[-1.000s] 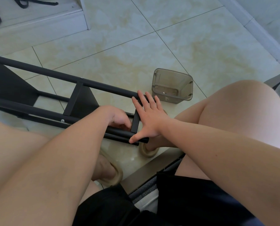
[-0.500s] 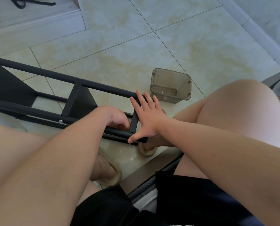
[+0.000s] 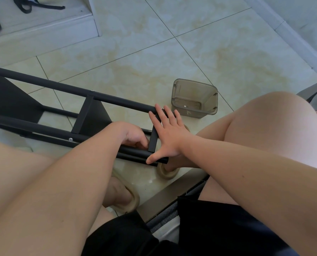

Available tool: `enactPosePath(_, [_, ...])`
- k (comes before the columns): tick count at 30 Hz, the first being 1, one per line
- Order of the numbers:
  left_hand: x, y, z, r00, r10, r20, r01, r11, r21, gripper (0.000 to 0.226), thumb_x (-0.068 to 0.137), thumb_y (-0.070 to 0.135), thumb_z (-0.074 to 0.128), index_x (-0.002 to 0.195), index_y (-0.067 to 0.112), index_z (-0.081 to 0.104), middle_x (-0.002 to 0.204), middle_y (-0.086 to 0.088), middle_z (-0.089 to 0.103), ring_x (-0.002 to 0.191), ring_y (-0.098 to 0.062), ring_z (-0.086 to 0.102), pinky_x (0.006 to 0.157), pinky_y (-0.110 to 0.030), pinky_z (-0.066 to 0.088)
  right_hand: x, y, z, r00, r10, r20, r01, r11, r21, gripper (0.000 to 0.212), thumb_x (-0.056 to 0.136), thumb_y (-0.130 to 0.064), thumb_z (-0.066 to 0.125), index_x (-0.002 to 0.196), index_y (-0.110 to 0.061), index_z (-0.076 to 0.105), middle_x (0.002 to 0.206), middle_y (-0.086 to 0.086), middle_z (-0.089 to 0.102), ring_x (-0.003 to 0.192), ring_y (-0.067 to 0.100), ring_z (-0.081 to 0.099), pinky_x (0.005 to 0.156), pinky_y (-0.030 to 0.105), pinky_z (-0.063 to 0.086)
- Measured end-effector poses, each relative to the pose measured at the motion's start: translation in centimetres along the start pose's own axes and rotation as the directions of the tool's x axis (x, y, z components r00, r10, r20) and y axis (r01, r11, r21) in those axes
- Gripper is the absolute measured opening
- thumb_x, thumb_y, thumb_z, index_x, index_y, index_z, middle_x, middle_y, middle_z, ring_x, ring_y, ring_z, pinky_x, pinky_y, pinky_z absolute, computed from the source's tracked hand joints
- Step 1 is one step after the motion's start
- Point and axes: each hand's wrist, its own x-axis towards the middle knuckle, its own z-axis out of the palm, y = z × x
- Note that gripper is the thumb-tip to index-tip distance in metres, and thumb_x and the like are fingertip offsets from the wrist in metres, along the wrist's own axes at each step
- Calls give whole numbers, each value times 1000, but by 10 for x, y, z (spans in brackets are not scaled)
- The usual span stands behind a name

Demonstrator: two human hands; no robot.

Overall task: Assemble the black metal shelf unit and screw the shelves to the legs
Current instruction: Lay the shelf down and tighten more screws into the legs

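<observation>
Left hand [image 3: 135, 134] curled at the near leg [image 3: 43, 130], grasp not discernible; right hand [image 3: 169, 133] spread flat against the end shelf [image 3: 152, 139], thumb on that leg; shelf unit [image 3: 93, 117], black, on its side on the floor, long axis running from the feet away leftward; clear bin [image 3: 194, 98] just beyond.

Reads as smooth matt black metal on the shelf unit [image 3: 95, 121], left of centre, with a shiny bare-metal screw head [image 3: 70, 139]. Smoky translucent glossy plastic for the bin [image 3: 194, 109]. Polished marbled floor tiles [image 3: 191, 52]; matt rubbery slipper [image 3: 168, 174]; black cloth shorts [image 3: 218, 228].
</observation>
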Motion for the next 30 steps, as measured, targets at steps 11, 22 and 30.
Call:
enactPosePath(11, [-2,5,1,999,34,-16,-34,999,-10,25,90,7,58,67,14,63,55,6,60,50,-4,55,60,-18,41,1,0,1,1000,5,-5,-5,1000,-5,158,43,-105,44,157,-19,-23,162,9,-35,150,35,-31,122,58,-13])
enactPosePath(22, [0,5,1,999,36,-21,-36,999,-7,19,90,9,60,72,11,63,55,9,62,48,-3,56,58,-19,42,2,0,2,1000,4,-9,-4,1000,-3,158,39,-106,38,157,-20,-23,161,8,-36,149,34,-32,121,56,-16])
enactPosePath(30, [0,1,1,1000,28,-5,-28,999,-37,23,88,9,62,104,-2,73,101,-8,75,94,-19,68,90,-27,49,2,1,3,1000,2,-21,-3,1000,-10,159,38,-107,37,157,-20,-22,162,9,-35,149,34,-31,119,54,-18])
